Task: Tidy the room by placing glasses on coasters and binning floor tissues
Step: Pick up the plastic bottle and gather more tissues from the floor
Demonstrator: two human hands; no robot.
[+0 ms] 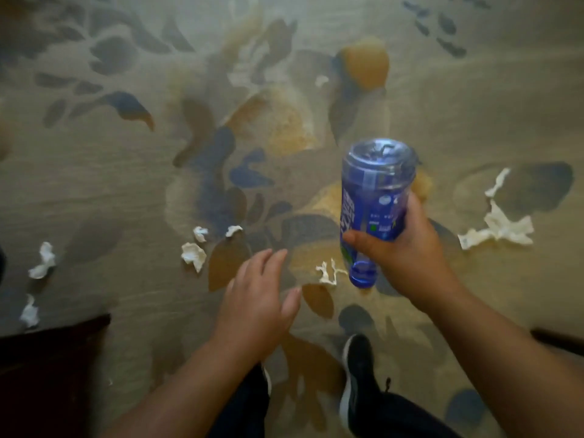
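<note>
Tissues [193,252] are lying all over the carpet [94,184], so this is looking like the floor-pickup step rather than the glasses one. Nearest the camera, a black shoe [357,374] is standing on the carpet and a dark piece of furniture [47,374] is cutting into the lower left corner. Just past that, the hands are working apart. The left hand [256,305] is hovering with its fingers straight and spread, holding nothing, while the right hand [410,248] is wrapping round a blue bottle [373,200] that's tipped cap-down. Between them a small twisted tissue [327,273] is sitting on the carpet just beside the bottle's cap. I'm guessing that's the next grab, so the left hand is going to need to drop down and pinch it. Further out, a big crumpled tissue [499,229] is lying off to the right, two more scraps [44,260] are sitting by the left edge, and a tiny bit [321,80] is lying way back. No bin is showing anywhere, so I'm betting on a walk to find one.
</note>
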